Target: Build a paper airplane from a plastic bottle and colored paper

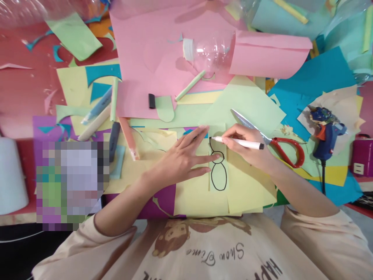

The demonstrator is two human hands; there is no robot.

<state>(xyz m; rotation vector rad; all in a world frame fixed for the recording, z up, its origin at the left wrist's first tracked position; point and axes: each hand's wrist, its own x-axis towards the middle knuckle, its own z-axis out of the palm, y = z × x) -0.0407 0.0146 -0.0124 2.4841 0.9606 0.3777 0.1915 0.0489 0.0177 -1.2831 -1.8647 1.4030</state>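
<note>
My right hand is closed round a white marker with a black end. Its tip touches a pale green paper strip, at a short curved black line. Below that line, a small circle and a larger oval are drawn in black on the strip. My left hand lies flat with fingers spread, its fingertips at the strip's left edge. Under the strip are yellow paper sheets. Red-handled scissors lie just beyond my right hand, blades pointing up and left.
A plastic bottle with pink paper round it lies at the back. A blue glue gun with a cable rests at right. Several markers, a black cap and paper scraps lie left. A white cylinder stands far left.
</note>
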